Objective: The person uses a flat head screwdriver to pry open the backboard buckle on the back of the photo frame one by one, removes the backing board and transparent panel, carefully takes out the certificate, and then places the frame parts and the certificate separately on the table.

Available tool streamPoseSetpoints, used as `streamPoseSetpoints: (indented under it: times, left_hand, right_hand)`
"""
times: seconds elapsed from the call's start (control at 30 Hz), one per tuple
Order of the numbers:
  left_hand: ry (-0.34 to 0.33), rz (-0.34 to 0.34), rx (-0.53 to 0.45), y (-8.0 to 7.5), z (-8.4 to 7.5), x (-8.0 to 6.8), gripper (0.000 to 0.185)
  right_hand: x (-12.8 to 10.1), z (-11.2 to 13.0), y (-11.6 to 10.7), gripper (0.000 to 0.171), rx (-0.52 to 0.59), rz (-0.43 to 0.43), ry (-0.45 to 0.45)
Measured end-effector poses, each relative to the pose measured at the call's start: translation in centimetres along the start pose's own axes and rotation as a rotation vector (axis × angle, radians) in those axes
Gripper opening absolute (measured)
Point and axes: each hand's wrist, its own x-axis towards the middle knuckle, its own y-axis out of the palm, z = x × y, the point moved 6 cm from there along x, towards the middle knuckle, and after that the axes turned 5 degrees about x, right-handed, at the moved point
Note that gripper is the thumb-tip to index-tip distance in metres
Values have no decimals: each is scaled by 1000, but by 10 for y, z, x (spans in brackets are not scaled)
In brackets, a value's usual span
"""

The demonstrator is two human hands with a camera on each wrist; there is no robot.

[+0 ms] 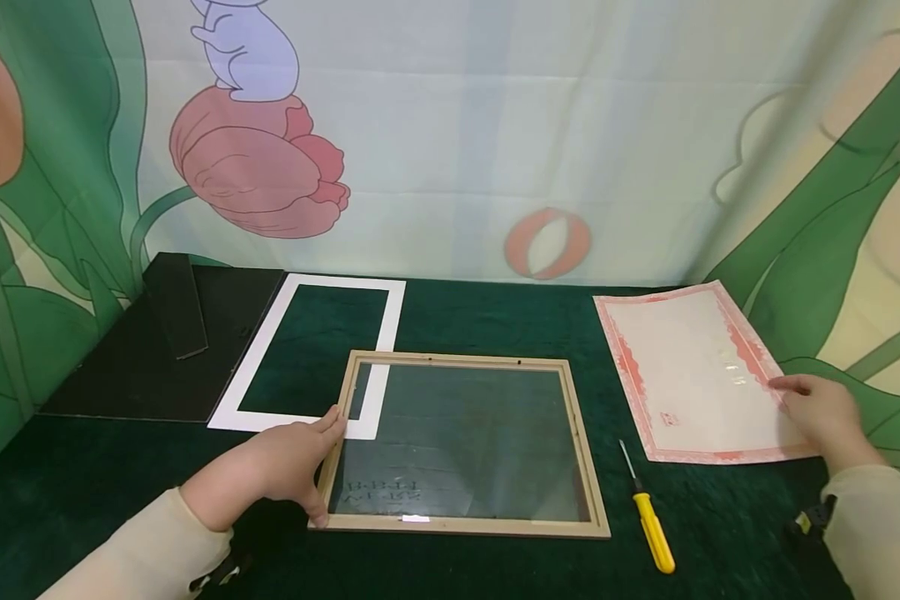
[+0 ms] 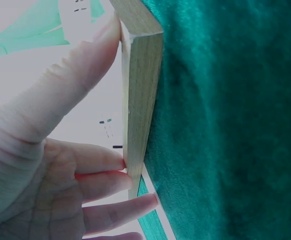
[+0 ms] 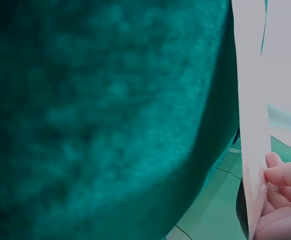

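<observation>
My left hand [image 1: 288,462] rests at the near left corner of a light wooden picture frame [image 1: 465,526] lying on green cloth. In the left wrist view, its thumb [image 2: 93,57] touches the frame near the corner, and the fairly straight fingers [image 2: 103,160] meet its side. A transparent pane [image 1: 465,442] fills the frame. On the right, my right hand [image 1: 825,417] pinches the right edge of a sheet of certificate paper [image 1: 690,375] with a pink patterned border. The right wrist view shows the paper [image 3: 250,100] edge-on, between thumb and fingers.
A yellow-handled screwdriver [image 1: 653,529] lies between frame and paper. Partly under the frame's left side is a white mat border [image 1: 270,346]. Behind, at left, lies a black backing board [image 1: 112,367] with a folded-out stand strip [image 1: 176,308]. A printed curtain [image 1: 435,142] hangs at the back.
</observation>
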Motion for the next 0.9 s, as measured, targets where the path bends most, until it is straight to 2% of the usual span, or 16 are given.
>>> streamPoseSetpoints:
  times: [0.13, 0.27, 0.37, 0.53, 0.9]
  left_hand:
    - [-3, 2, 18, 0, 1, 1, 119]
    - [-1, -1, 13, 0, 2, 1, 119]
    - [0, 1, 0, 1, 2, 3, 119]
    - [-1, 4, -7, 3, 3, 4, 119]
    - [0, -2, -12, 3, 2, 3, 118]
  right_hand:
    - [-1, 10, 7, 44, -107, 70, -91]
    - [-1, 17, 16, 61, -191, 178, -116]
    - [0, 21, 23, 63, -284, 229, -141]
    - [3, 26, 28, 54, -392, 231, -200]
    - [1, 27, 33, 52, -425, 250, -198]
